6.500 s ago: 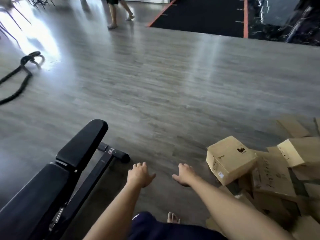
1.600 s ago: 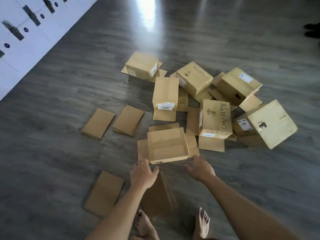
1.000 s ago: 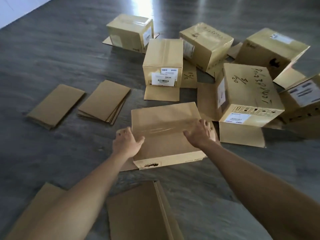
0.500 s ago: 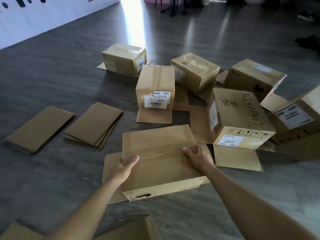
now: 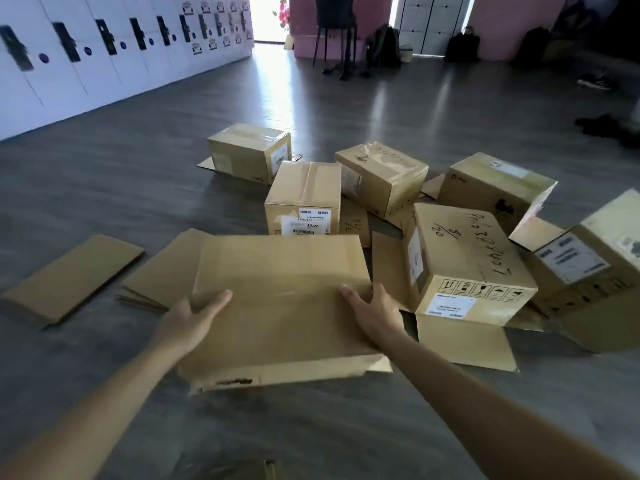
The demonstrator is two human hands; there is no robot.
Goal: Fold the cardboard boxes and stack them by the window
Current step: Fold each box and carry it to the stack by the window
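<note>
Head view, stock on the grey wood-grain floor [image 5: 104,174].

In hand: one brown cardboard box, partly flattened [image 5: 280,306], centre of the frame. Your left hand [image 5: 188,322] holds its left edge, thumb laid over the top panel; your right hand [image 5: 372,311] holds the right edge, fingers curved on the panel. Both grips are clamped on this box. It looks raised off the floor at the near edge, though you cannot tell whether the far edge touches down.

Flattened already: one flat brown cardboard piece [image 5: 74,277] at middle left of the frame; one low pile of flat brown cardboard sheets [image 5: 159,271] just beside it, partly hidden behind the held box. A scrap of cardboard shows at the bottom edge, too cut off to count.

Standing, not yet flattened: six brown boxes in the upper centre and right. These include the labelled box marked 10/20 [image 5: 304,199], the taped box behind it [image 5: 249,150], and the large box with handwriting [image 5: 464,258], its flap splayed on the floor.

Stacked by the window: nothing visible; no stack by a window is in frame.

Judgement: early to middle stage. You have most folding and all stacking left.
</note>
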